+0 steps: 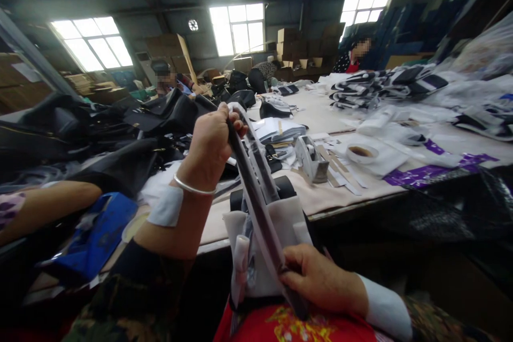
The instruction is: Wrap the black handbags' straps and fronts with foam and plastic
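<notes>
My left hand (212, 136), with a bracelet at its wrist, is raised in front of me and closed around the top of a dark bag strap (258, 208) with whitish wrapping on it. Lower down and to the right, my right hand (320, 278) pinches the same strap between thumb and fingers. The strap runs taut and slanting between both hands. Behind it a bag (286, 219) covered in white foam sheet leans at the table edge, close to my red apron (276, 326). Black parts show at its top; the rest is hidden by the wrapping.
On the table (316, 109) stand a tape dispenser (311, 160) and a tape roll (362, 152). Black bags (160, 112) pile up at left, wrapped ones (372, 85) at right. Another person's arm (60, 203) reaches in beside a blue bin (96, 240). Purple-printed plastic (433, 168) drapes over the edge.
</notes>
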`<state>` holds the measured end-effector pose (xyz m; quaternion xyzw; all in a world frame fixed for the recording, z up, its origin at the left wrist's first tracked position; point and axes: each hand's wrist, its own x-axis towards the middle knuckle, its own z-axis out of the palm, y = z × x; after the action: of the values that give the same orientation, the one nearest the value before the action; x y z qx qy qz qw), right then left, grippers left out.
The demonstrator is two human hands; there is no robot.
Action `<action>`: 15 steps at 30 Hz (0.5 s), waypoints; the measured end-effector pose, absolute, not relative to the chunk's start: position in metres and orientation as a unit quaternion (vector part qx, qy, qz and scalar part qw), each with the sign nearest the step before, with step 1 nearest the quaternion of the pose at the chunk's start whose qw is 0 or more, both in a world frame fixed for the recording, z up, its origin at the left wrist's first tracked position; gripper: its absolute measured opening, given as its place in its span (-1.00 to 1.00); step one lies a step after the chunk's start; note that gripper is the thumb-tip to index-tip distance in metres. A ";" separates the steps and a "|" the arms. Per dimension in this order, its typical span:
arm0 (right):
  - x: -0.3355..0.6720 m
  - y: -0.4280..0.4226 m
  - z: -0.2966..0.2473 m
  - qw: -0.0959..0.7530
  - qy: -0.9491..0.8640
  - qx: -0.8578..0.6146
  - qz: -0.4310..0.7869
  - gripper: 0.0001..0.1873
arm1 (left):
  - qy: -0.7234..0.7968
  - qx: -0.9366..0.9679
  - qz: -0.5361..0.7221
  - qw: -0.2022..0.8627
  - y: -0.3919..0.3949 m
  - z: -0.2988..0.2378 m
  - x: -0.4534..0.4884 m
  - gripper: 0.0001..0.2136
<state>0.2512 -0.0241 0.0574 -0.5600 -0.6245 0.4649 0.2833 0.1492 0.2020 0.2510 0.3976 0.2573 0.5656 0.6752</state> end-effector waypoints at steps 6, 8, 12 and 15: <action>0.254 -0.024 0.059 0.324 -0.633 -0.535 0.456 -0.86 | 0.263 0.459 0.521 0.670 0.205 0.253 0.167 -0.77; 0.256 -0.020 0.060 0.361 -0.604 -0.536 0.467 -0.88 | 0.247 0.492 0.489 0.677 0.199 0.239 0.164 -0.65; 0.266 -0.006 0.069 0.445 -0.539 -0.528 0.482 -0.88 | 0.256 0.560 0.411 0.673 0.167 0.190 0.144 -0.56; 0.275 0.005 0.080 0.472 -0.528 -0.536 0.460 -0.85 | 0.298 0.635 0.301 0.646 0.130 0.153 0.124 -0.55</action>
<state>0.2748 0.0046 0.0798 -0.5357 -0.5279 0.4601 0.4719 0.1241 0.1302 0.1529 0.6351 0.2985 0.3011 0.6457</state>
